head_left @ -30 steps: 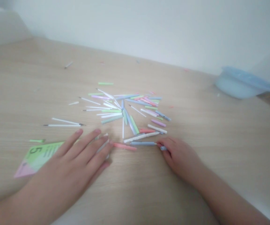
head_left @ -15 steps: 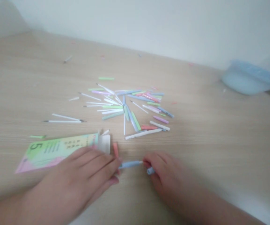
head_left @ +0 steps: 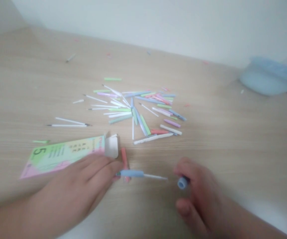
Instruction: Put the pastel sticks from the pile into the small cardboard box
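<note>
Widest was the wood-grain table, with a pale blue container at its far right. The left hand partly blocked a printed box with a white end flap; loose pen parts littered the table beyond. That hand pinched a blue pen barrel, crossing in front of a coral pen part; a white refill jutted rightward. The right hand, thumb apart, gripped a hollow blue cap in curled fingers.

Soft, pale light is washing over the wood-grain tabletop; my right hand is blurring, and the carton is showing smeared lettering, probably out of focus.
</note>
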### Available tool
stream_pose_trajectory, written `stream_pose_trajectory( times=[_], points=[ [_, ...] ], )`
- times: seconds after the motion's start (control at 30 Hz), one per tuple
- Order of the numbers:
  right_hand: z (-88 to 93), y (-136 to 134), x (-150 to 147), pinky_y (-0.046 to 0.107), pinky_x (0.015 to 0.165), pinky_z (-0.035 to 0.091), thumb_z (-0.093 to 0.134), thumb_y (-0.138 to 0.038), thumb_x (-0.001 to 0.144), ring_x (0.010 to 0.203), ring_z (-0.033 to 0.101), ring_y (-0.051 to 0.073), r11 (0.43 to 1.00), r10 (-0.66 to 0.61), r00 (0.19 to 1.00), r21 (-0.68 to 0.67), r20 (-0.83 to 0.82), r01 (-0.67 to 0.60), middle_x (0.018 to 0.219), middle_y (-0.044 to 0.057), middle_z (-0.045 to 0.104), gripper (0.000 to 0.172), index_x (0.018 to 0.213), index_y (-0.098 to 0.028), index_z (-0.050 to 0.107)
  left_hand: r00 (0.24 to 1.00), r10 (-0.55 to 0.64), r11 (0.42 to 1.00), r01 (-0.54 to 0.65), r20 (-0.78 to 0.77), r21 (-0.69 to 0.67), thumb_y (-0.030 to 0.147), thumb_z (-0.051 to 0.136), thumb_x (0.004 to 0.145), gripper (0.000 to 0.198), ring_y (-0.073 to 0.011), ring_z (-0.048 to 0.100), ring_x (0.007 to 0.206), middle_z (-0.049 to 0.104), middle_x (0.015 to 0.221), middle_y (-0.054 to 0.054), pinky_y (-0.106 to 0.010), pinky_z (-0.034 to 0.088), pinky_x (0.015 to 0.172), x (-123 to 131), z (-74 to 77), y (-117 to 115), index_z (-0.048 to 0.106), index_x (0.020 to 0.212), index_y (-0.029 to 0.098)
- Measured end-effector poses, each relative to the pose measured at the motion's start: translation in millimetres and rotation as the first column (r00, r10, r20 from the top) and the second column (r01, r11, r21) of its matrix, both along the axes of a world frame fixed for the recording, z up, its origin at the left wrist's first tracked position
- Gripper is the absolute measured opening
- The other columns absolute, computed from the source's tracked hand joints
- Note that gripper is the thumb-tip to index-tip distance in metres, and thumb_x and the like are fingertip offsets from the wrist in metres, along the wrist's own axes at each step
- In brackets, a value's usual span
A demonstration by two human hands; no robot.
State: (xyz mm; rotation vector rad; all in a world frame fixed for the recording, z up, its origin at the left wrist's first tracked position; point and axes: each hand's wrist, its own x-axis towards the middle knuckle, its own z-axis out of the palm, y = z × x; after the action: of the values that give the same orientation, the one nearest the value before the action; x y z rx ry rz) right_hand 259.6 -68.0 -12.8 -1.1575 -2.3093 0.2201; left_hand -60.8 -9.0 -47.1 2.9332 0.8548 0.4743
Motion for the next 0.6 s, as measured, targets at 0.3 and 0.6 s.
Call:
stream_pose_trajectory(
  times=[0.3,0.6],
  points=[
    [6.8,11,29,0.031,0.064,0.041,0.049,-0.027,0.105,0.070,0.057,0.018,0.959,-0.035,0.991,-0.275,0.132,0.071,0.081,0.000,0.060,0.014,0.093,-0.023,0.053,0.994,0.065,0.997,-0.060,0.088,-0.056,0.031,0.044,0.109,0.023,-0.0251,0.067,0.108,0.071,0.116,-0.008,-0.035,0.055,0.092,1,7.5,2,0.058,0.125,0.023],
    [-7.4,-34,-13,0.036,0.052,0.035,0.081,-0.081,0.068,0.062,0.063,0.026,0.914,0.160,0.867,-0.402,0.471,0.050,0.077,0.004,0.070,0.062,0.083,-0.023,0.062,0.990,0.127,0.991,-0.124,0.057,-0.052,0.034,0.042,0.110,0.025,-0.0224,0.063,0.109,0.066,0.114,-0.007,-0.032,0.050,0.098,1,4.4,1,0.058,0.124,0.020]
  ],
)
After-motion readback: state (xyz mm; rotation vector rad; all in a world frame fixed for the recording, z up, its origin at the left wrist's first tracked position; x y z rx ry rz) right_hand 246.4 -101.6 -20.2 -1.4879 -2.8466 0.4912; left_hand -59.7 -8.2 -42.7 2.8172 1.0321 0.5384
